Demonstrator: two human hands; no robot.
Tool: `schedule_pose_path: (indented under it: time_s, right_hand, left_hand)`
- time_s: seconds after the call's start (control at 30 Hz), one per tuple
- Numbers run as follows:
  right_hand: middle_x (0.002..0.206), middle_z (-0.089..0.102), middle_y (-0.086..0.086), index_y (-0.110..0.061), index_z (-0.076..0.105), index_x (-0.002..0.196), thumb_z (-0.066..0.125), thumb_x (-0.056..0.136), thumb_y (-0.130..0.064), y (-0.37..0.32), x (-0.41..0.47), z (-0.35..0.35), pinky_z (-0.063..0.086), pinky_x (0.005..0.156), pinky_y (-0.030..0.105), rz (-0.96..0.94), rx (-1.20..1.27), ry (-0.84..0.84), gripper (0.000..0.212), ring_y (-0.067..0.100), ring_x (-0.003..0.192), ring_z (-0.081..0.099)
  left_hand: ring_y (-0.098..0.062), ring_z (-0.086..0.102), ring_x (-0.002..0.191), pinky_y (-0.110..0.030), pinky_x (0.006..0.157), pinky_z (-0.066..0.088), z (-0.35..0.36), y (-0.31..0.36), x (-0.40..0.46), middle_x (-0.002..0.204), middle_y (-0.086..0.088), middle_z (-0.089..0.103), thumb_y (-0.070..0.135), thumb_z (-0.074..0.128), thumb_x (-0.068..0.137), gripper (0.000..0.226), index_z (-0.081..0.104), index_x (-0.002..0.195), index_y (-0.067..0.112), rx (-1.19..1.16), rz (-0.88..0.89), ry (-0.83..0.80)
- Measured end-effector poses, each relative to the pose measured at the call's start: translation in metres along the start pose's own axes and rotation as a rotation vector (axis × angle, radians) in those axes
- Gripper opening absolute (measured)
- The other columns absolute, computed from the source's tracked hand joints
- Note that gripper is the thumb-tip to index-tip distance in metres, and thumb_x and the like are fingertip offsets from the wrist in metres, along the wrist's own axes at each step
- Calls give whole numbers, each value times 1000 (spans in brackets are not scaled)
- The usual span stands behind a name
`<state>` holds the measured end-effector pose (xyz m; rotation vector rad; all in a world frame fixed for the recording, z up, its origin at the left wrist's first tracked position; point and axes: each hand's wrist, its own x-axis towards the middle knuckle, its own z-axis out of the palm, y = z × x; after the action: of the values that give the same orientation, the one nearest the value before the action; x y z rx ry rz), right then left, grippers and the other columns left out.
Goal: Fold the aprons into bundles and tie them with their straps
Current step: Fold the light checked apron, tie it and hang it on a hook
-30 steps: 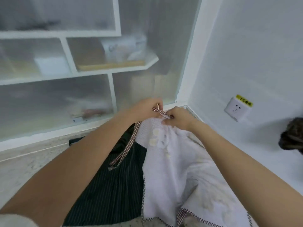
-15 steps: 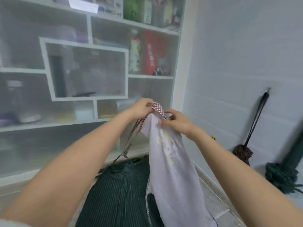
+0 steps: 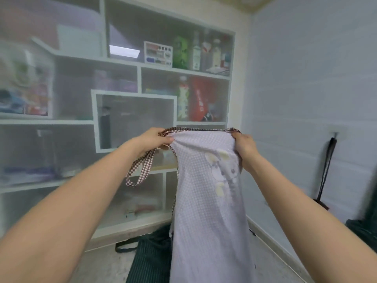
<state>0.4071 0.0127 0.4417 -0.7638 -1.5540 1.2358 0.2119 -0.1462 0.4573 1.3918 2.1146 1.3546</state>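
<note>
A white apron [image 3: 206, 201] with a fine check pattern and a pale animal print hangs upright in front of me. My left hand [image 3: 155, 140] grips its top left corner, and my right hand [image 3: 243, 145] grips the top right corner, so the top edge is stretched between them. A brown checked strap [image 3: 140, 170] loops down below my left hand. A second apron [image 3: 151, 260], dark with thin stripes, lies on the floor beneath, partly hidden by the white one.
A white shelf unit [image 3: 134, 94] with frosted fronts holds bottles and boxes straight ahead. A pale wall [image 3: 306, 88] stands on the right, with a dark mop [image 3: 324, 174] leaning against it. A dark green bundle [image 3: 363, 229] sits at the far right.
Both hands have risen and moved apart, spreading the white apron's top edge and lifting the cloth off the floor. The view has tilted upward.
</note>
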Motion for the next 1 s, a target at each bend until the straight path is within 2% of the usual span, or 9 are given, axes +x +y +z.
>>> schedule_pose_path:
  time_s: [0.17,0.37,0.47,0.57,0.63,0.7,0.83,0.93,1.0]
  right_hand:
    - [60,42,3,-12,46,67,49,91,-13,-1,-14,21,28,47,23,56,25,-21,25,17,52,37]
    - [61,42,6,-12,45,67,47,92,-13,-11,-33,44,24,51,26,131,175,-51,26,18,52,36]
    - [61,46,5,-10,50,69,45,92,-11,-18,-45,56,29,50,26,120,267,-147,24,17,52,40]
    - [58,48,5,-8,49,69,42,93,-8,-27,-58,72,34,43,21,108,238,-227,25,16,52,45]
    - [60,46,6,-6,49,70,40,92,-7,-31,-63,84,34,45,22,63,171,-233,24,17,55,45]
    - [64,50,10,-3,54,73,39,91,-7,-33,-67,95,37,53,28,24,108,-265,24,22,61,48]
    - [83,56,12,-4,54,85,32,87,-1,-37,-87,107,44,71,25,77,299,-591,22,18,79,53]
    - [94,55,16,4,52,99,35,69,7,-40,-93,95,41,101,32,168,662,-850,34,21,92,53]
    - [114,58,23,11,53,113,29,76,11,-36,-88,87,45,101,32,153,682,-787,43,28,108,55]
  left_hand:
    - [-10,58,68,-22,63,49,-12,-6,-15,92,-9,63,14,54,94,6,60,96,12,-382,40,226]
    - [-24,54,87,-29,68,41,-31,3,-24,88,-7,63,37,61,89,23,59,85,14,86,-50,496]
    - [-33,36,125,-45,100,32,-28,7,-32,136,-16,43,51,60,85,54,48,128,20,489,-306,533]
    - [-35,28,132,-44,105,30,-14,18,-41,145,-22,27,42,70,80,97,7,147,13,378,-381,460]
    - [-30,53,109,-36,90,46,-7,28,-43,126,-19,48,31,71,82,84,18,143,6,105,-310,286]
    - [-16,55,67,-29,65,52,-2,37,-44,79,-7,58,37,64,87,41,50,109,5,-109,-242,153]
    - [-22,64,84,-37,88,51,5,41,-51,91,-10,69,62,55,82,61,61,102,4,-201,-146,46]
    - [-12,62,61,-22,61,52,9,40,-56,78,-8,65,34,49,96,29,60,91,7,-215,-51,137]
    - [-10,54,54,-24,56,48,6,39,-60,71,-4,55,22,37,102,27,48,79,16,-323,-14,211]
